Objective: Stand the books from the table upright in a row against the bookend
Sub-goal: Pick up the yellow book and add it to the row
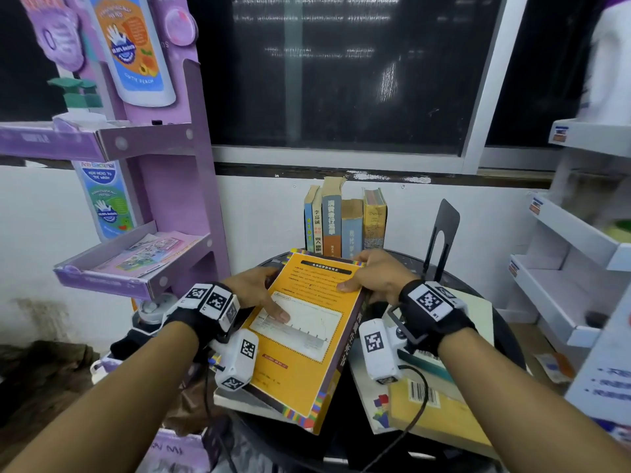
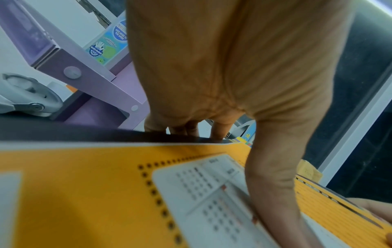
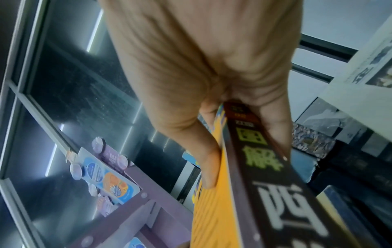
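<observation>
Done: five upright books at worktop rear, bookend apart | Now: both hands, left hand, right hand, gripping orange book, lifted, flat | Left: remaining flat books

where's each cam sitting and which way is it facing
Head: on the head, looking forward and down at the table; both forearms, left hand, right hand.
Left wrist: along the left hand at the orange book.
Right wrist: along the right hand at the book's dark spine.
Shared: all show the orange book.
</observation>
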`<state>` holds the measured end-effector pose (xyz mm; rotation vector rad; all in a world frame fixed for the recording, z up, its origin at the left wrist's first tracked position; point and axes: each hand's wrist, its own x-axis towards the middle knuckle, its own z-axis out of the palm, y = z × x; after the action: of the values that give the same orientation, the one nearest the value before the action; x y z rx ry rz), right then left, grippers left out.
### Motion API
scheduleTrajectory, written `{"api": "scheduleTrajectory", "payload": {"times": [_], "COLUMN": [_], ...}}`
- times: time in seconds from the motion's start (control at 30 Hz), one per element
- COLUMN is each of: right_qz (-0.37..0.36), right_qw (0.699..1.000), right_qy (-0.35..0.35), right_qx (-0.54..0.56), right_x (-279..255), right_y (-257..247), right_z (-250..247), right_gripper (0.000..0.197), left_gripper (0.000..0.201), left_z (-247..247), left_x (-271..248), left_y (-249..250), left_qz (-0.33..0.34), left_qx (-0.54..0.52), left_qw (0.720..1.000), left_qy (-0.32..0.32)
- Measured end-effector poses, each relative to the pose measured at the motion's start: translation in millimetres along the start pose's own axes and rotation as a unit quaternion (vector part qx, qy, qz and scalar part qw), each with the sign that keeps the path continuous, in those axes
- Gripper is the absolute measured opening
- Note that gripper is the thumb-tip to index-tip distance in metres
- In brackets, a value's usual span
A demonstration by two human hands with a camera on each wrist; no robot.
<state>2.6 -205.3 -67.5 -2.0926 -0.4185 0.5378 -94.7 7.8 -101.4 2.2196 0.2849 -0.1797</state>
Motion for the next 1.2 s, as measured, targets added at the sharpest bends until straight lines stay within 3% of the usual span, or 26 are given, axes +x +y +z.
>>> {"api": "scheduleTrajectory", "payload": {"times": [0.1,0.23,0.43,0.63,0.9,1.03,1.2], "right_qz": [-0.036,-0.094,-0.187,-0.294,-0.299,-0.283,-0.256], "right_qw": [0.999,0.993,0.975,0.935,0.939,0.948,0.950], "right_qy": [0.018,0.050,0.116,0.180,0.137,0.078,0.023], "right_qx": [0.034,0.054,0.018,-0.077,-0.097,-0.121,-0.176], "right_x": [-3.3,-6.9,-24.9,-46.9,-50.4,-51.1,-56.9], "right_y": [-9.9,-26.5,-48.7,-60.3,-58.6,-64.3,-71.1], "right_z": [-2.4,-7.1,-11.7,-8.3,-7.2,-9.7,-13.7], "right_gripper": [0.065,0.064,0.059,0.060,0.057,0.054,0.072], "left_gripper": [0.077,0.100,0.049,0.039,0.039,0.047,0.055], "left_z": [-5.7,-18.6,-27.9,-25.2,-12.7,-12.7,-13.2], "left_x": [-3.1,0.7,6.2,9.5,14.1,18.9,20.8], "left_y": [3.8,5.2,28.2,35.4,27.7,27.2,25.6], "left_qz": [0.009,0.023,0.094,0.156,0.201,0.213,0.230], "left_qx": [-0.028,-0.085,-0.220,-0.348,-0.437,-0.443,-0.447], "left_qw": [0.999,0.993,0.959,0.897,0.843,0.841,0.839], "left_qy": [0.023,0.072,0.154,0.222,0.243,0.225,0.208]}}
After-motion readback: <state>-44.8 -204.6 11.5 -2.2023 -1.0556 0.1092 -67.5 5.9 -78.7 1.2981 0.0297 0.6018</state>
